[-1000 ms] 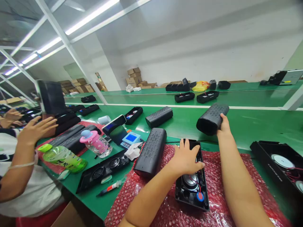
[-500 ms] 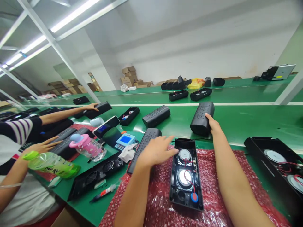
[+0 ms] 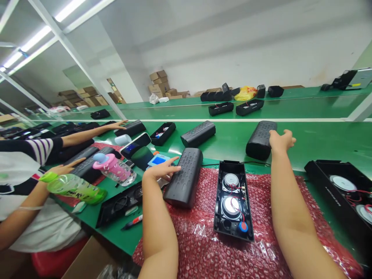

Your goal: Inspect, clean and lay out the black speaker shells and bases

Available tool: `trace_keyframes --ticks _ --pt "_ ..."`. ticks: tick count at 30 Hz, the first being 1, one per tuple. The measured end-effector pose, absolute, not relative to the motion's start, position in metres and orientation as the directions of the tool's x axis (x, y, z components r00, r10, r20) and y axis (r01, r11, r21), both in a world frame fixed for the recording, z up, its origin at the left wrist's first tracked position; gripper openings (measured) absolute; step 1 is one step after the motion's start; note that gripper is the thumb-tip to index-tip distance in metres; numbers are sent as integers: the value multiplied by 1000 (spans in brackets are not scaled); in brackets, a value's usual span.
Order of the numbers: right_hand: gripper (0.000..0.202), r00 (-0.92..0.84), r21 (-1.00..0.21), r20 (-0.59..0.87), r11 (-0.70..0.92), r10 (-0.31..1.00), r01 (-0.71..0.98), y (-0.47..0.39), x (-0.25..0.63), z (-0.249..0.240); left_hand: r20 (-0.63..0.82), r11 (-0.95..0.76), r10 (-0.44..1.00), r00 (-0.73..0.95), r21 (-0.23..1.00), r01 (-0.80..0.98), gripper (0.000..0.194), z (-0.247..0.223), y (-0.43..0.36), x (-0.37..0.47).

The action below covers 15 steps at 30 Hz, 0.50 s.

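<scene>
My left hand point(image 3: 159, 170) is open, fingers stretched out at the left edge of a black speaker with a patterned face point(image 3: 187, 174) on the bubble wrap. My right hand point(image 3: 281, 140) is also open, its fingers apart, at the right side of another closed black speaker point(image 3: 261, 138) farther back; whether it touches is hard to tell. Between my arms lies an open speaker housing point(image 3: 221, 217) on red bubble wrap point(image 3: 200, 236). Two round white-backed drivers point(image 3: 231, 205), red wires and a blue disc point(image 3: 243, 226) show inside it.
At the right sits a larger open housing point(image 3: 322, 193). A co-worker's arms point(image 3: 87, 133) reach over speakers at the left. A green bottle point(image 3: 77, 189), pink cup point(image 3: 116, 170), marker point(image 3: 132, 222) and blue-screen device point(image 3: 158, 160) lie nearby. Another closed speaker point(image 3: 199, 133) rests farther back.
My left hand has moved left, from above the near speaker to its left edge. My right hand has let go of the far speaker and shifted right. The view has shifted slightly.
</scene>
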State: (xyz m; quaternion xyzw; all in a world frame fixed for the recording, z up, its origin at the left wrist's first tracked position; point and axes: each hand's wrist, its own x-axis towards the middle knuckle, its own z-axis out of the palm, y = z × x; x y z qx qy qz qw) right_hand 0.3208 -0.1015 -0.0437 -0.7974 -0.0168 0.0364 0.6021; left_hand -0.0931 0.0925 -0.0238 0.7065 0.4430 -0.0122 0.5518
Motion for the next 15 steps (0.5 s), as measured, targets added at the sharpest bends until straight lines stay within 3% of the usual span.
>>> trace_keyframes --ticks 2,4,7,9,11,15 --pt "45 969 -954 31 -281 246 102 -94 294 -18 -500 54 577 645 812 581 115 -33 93 -93" --pt "37 841 -942 51 -255 538 220 -81 255 0 -475 98 552 685 853 512 114 -40 93 -92" --pt "31 434 -900 -56 -234 899 368 -63 188 7 -423 123 539 729 895 428 114 -49 92 -91" --pt "16 143 -838 -157 -208 977 504 -56 153 0 -388 118 537 749 914 389 113 -52 92 -90" --pt "8 -58 -753 -248 -155 967 639 -52 132 -11 -349 102 538 767 930 352 107 -55 93 -90" --pt "10 -192 -585 -343 -49 919 810 -50 125 -26 -233 36 560 795 966 257 91 -59 94 -79"
